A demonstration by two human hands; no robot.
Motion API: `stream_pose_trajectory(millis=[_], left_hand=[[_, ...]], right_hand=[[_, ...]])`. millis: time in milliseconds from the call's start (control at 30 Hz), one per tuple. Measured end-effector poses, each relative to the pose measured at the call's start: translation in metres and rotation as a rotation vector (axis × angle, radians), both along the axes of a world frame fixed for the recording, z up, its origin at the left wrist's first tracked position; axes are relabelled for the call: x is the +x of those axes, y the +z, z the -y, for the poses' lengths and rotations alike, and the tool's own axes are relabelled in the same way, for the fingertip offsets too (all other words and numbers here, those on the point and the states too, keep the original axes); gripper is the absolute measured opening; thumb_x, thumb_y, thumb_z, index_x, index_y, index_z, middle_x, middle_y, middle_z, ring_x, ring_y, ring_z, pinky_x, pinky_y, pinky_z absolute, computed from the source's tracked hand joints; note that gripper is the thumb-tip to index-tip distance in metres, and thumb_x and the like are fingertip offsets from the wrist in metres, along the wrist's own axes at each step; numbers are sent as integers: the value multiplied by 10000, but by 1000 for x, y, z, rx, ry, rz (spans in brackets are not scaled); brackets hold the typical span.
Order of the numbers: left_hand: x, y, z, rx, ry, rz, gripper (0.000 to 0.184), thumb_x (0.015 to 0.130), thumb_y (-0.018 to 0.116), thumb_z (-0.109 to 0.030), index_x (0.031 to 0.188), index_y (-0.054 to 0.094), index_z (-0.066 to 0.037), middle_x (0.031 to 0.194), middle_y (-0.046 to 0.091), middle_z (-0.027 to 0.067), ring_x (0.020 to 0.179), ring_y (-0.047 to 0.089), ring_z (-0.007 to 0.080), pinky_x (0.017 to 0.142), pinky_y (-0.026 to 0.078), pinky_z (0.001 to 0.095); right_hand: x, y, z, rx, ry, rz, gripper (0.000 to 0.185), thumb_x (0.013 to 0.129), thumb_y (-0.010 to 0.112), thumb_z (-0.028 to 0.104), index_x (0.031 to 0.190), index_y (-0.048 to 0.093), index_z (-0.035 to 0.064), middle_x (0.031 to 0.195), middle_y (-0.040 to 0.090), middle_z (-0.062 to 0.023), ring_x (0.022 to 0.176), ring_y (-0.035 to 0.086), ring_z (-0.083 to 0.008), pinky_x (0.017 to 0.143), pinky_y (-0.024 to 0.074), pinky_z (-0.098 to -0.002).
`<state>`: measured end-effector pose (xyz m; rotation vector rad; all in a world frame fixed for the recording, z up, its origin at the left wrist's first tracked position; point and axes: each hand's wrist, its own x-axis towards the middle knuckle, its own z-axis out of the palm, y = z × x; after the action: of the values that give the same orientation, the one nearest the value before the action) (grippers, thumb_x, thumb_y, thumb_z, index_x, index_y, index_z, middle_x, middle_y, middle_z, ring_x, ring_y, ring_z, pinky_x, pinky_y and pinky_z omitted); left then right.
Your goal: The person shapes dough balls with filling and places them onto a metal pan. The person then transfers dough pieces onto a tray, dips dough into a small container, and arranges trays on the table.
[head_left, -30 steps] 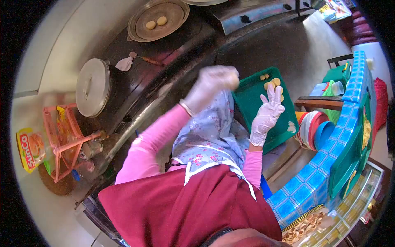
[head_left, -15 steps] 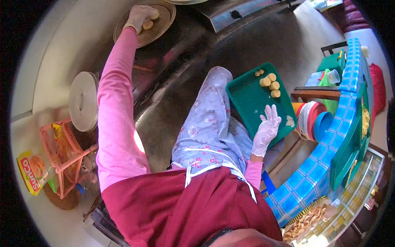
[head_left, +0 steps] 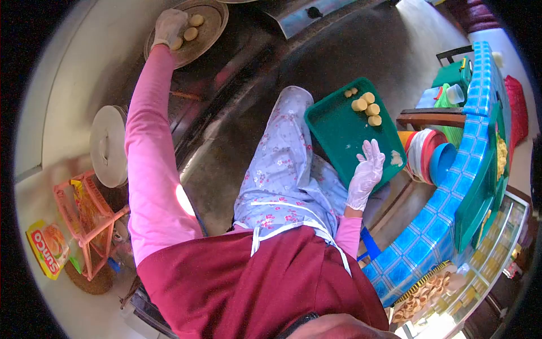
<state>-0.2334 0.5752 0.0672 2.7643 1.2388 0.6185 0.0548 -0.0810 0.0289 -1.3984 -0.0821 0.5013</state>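
Observation:
My left hand (head_left: pixel 170 28), in a clear glove, reaches over a round metal pan (head_left: pixel 214 33) at the top left. Its fingers curl downward, and what they may hold is hidden. Beside them in the pan lie three small, pale round dough pieces (head_left: pixel 191 34), one close against the hand. A green tray (head_left: pixel 333 125) is tilted beside my lap, with several pale dough cylinders (head_left: pixel 359 105) and smaller bits at its far end. My gloved right hand (head_left: pixel 366 178) hovers by the tray's near part, fingers stretched out, holding nothing.
A white lid (head_left: pixel 108 146) leans at left near an orange plastic basket (head_left: pixel 86 220) and a yellow Sunco packet (head_left: pixel 47 248). On the right, a counter with blue tiles (head_left: pixel 420 234) curves round, with colourful round tubs (head_left: pixel 427 156) beside it.
My left hand has shifted toward the pan's left side, uncovering more dough pieces. The whole view has shifted slightly. My right hand keeps its pose by the tray.

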Motion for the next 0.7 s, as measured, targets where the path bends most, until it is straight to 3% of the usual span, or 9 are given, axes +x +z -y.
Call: stream_pose_trajectory(millis=[100, 267, 367, 400, 467, 533, 600, 633, 700], left_hand=[[14, 46, 74, -315, 178, 108, 398, 774, 697, -398, 922, 761, -33, 962, 728, 194, 942, 693, 343, 820, 509, 431], [13, 42, 112, -322, -33, 289, 343, 775, 690, -332, 923, 753, -29, 879, 726, 166, 816, 674, 336, 782, 500, 416], [22, 73, 141, -295, 18, 180, 420, 833, 679, -385, 1023, 739, -15, 906, 710, 173, 868, 657, 274, 785, 474, 389], [31, 84, 134, -267, 202, -85, 484, 883, 673, -454, 1090, 738, -22, 991, 741, 160, 953, 683, 266, 844, 491, 378], [40, 70, 145, -74, 153, 293, 470, 916, 670, -450, 1104, 744, -25, 1043, 747, 149, 995, 694, 268, 884, 506, 366], [46, 71, 175, 70, 62, 500, 423, 938, 677, -408, 1112, 749, -29, 1085, 750, 138, 1020, 703, 265, 912, 519, 360], [77, 90, 245, 175, -78, 543, 344, 947, 693, -328, 1115, 752, -34, 1118, 748, 129, 1027, 711, 260, 929, 531, 358], [85, 81, 269, 259, -229, 554, 243, 938, 718, -220, 1115, 758, -57, 1098, 752, 126, 967, 723, 248, 871, 550, 354], [102, 62, 327, 45, -287, 580, 161, 901, 748, -128, 1051, 773, -75, 1028, 761, 102, 870, 713, 224, 806, 555, 338]], right_hand=[[4, -2, 1, 5, -21, -33, 610, 1044, 400, 502, 1402, 553, 33, 1341, 626, -162, 1242, 549, -255, 969, 365, -393], [7, 3, -4, -86, -12, 53, 504, 1027, 453, 374, 1352, 590, 14, 1305, 652, -166, 1182, 615, -270, 928, 437, -381], [24, -12, -2, -165, 30, 222, 361, 973, 576, 225, 1226, 684, -9, 1227, 696, -133, 1061, 680, -208, 816, 529, -298], [26, -2, -11, -282, 41, 187, 361, 944, 626, 206, 1212, 685, -29, 1224, 698, -124, 1067, 674, -210, 882, 520, -297], [33, -2, -28, -484, 148, 463, 415, 922, 646, 227, 1245, 661, -33, 1236, 692, -165, 1129, 657, -274, 1022, 464, -340], [39, -8, -54, -701, 256, 788, 374, 899, 623, 216, 1209, 669, 13, 1207, 676, -197, 1118, 634, -356, 986, 488, -420], [43, -7, -86, -737, 355, 1204, 302, 880, 596, 129, 1163, 642, 33, 966, 669, -145, 1029, 641, -342, 899, 518, -415], [55, -33, -105, -978, 465, 1567, 246, 855, 596, 116, 1088, 635, 46, 916, 655, -122, 987, 649, -324, 842, 528, -404], [55, -34, -140, -1118, 487, 1179, 172, 827, 596, 120, 973, 658, 53, 893, 660, -133, 899, 669, -321, 767, 539, -397]])
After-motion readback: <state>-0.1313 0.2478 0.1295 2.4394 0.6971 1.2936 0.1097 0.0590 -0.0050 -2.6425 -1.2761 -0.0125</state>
